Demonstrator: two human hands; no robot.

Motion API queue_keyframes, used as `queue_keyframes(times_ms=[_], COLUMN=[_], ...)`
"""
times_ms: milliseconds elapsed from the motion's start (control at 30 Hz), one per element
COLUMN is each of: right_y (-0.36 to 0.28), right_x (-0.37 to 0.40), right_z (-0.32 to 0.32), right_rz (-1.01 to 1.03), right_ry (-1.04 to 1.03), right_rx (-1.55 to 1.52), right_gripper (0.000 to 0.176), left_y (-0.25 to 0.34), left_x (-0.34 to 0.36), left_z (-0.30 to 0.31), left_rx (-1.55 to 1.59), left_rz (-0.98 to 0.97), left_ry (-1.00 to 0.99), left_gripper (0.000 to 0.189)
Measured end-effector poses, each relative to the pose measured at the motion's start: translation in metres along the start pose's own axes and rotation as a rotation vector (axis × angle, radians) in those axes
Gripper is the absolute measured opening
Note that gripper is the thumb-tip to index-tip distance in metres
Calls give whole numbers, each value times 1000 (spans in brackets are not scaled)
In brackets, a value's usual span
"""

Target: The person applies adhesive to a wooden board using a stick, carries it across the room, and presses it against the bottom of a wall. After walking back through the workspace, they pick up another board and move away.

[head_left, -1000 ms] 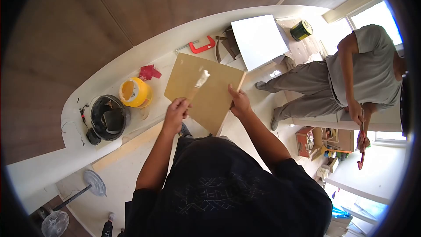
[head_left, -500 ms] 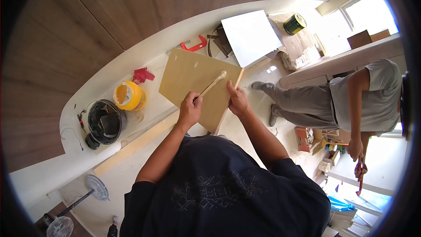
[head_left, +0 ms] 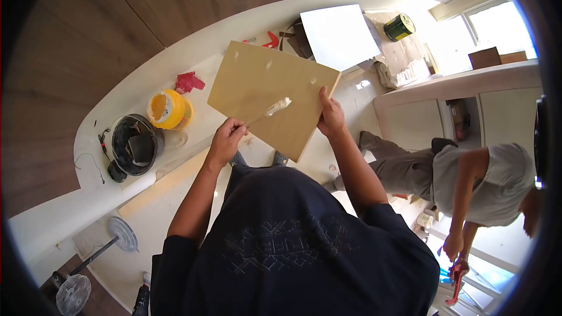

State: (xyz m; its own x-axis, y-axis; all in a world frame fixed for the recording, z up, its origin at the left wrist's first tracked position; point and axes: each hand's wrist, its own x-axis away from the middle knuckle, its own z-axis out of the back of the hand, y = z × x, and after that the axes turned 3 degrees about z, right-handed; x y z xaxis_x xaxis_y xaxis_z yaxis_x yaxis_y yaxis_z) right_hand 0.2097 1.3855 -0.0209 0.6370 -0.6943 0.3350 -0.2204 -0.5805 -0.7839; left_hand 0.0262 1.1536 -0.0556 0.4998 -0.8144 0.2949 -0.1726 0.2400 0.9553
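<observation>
The left hand (head_left: 229,137) is pinching a stick (head_left: 256,120); the right hand (head_left: 332,118) is gripping the board (head_left: 252,82) by its edge, in front of the black shirt (head_left: 281,210); the white tip (head_left: 278,106) is leaving a new pale spot (head_left: 312,81) behind, so the dabbing seems to be moving along.

Before you, the pale worktop (head_left: 204,105) is carrying a black bucket (head_left: 158,143), with a yellow tub (head_left: 181,112) standing just beside it and a crumpled red scrap (head_left: 188,82) lying near the tub. Farther along, a red clamp (head_left: 271,40), partly hidden from you, is lying near a white panel (head_left: 339,36); a green tin (head_left: 399,27) is standing beyond.
</observation>
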Motion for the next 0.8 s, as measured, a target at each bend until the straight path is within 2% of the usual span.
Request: queue_keyframes(times_ms=[267, 467, 567, 600, 700, 800], right_y=[-10, -19, -17, -15, -17, -13], right_x=[-2, 11, 16, 17, 17, 21], right_z=[6, -15, -18, -16, -13, -8], right_rz=[19, -43, -39, -36, -30, -44], right_ry=[3, 9, 1, -9, -43, -58], right_rx=[23, 102, 90, 84, 94, 98], right_gripper=[51, 54, 54, 55, 54, 54], left_y=[1, 29, 26, 30, 39, 61], left_x=[25, -15, -34, -33, -31, -22], left_z=[-16, -48, -63, -65, -58, -46], left_rx=[51, -125, -161, -199, -627, -761], left_rz=[-19, -288, -320, -306, -604, -671], left_ry=[-35, 92, 131, 145, 254, 285], left_gripper=[13, 13, 14, 16, 19, 18])
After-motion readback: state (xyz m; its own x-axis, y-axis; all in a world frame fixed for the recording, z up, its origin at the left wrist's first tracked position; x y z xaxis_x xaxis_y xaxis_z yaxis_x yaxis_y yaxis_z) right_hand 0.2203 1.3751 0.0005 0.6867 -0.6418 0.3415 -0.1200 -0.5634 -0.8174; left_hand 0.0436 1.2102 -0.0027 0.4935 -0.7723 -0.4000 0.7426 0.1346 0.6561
